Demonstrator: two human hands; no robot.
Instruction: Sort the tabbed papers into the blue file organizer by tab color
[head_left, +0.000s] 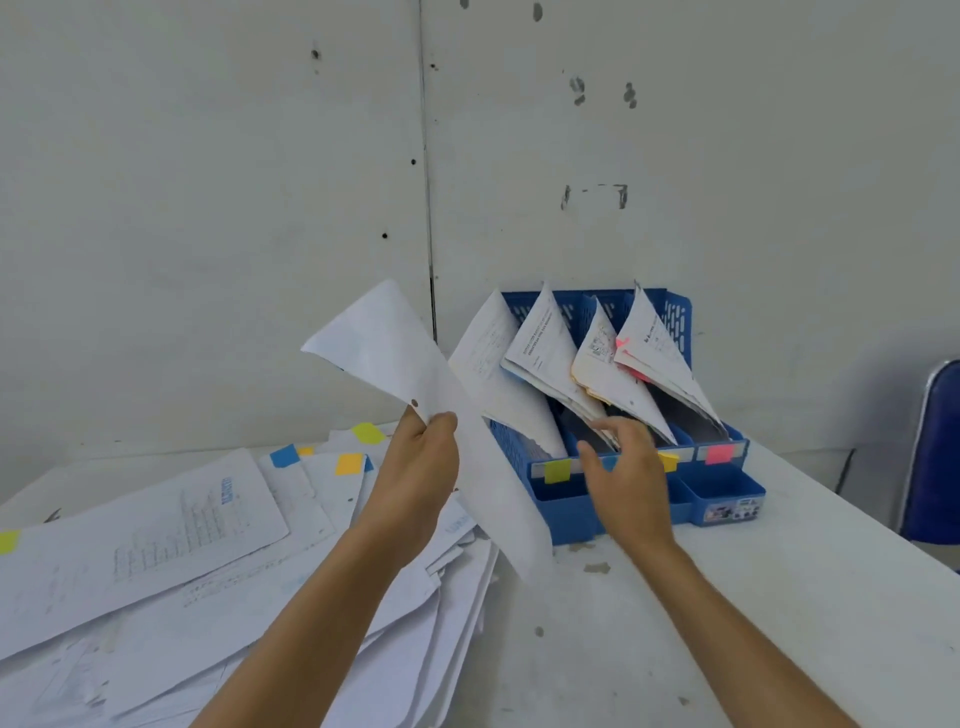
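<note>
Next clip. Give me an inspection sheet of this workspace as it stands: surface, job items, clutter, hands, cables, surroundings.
Surface: white table, stained in spots.
Job's things: loose pile of tabbed papers at left; blue file organizer by the wall, four slots holding papers; one sheet raised.
Clutter: nothing seen.
Hands: left hand pinches the sheet; right hand open, reaching at the organizer's second slot from the left.
Cables: nothing seen.
Surroundings: marked grey wall; blue chair at right.

Our single head-worn view
We look forward and slightly down, close over the table (753, 623), facing the wall (208, 182) straight ahead.
</note>
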